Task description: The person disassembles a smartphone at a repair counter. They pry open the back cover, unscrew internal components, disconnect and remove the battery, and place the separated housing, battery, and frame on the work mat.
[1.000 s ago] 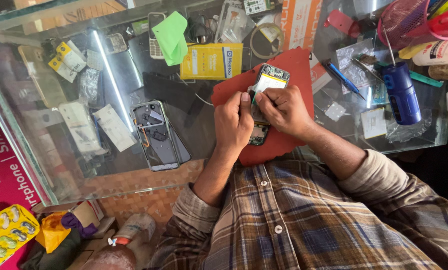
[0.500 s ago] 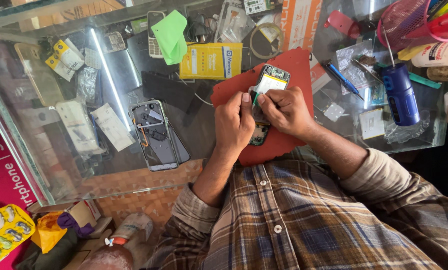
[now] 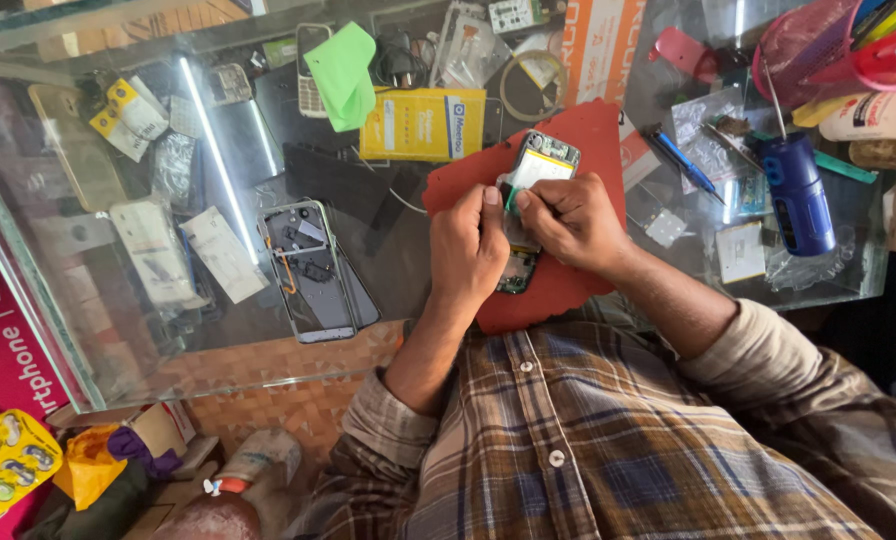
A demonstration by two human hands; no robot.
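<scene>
Still gripping opened phone with yellow battery [image 3: 534, 175] over red mat [image 3: 568, 290], left hand [image 3: 468, 250] and right hand [image 3: 568, 218] (positions barely changing since earlier frame).

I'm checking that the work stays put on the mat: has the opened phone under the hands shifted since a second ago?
No. The opened phone lies at the same spot on the red mat, its top end still beside the yellow box.

Item count: two hands, left hand [image 3: 468, 250] and right hand [image 3: 568, 222], at 12 o'clock of the torso. One opened phone [image 3: 533, 175]. One red mat [image 3: 578, 140]. One phone frame [image 3: 313, 270] at 9 o'clock. One yellow box [image 3: 418, 125]. One blue cylinder [image 3: 798, 195] at 3 o'clock. One green cloth [image 3: 343, 75].
</scene>
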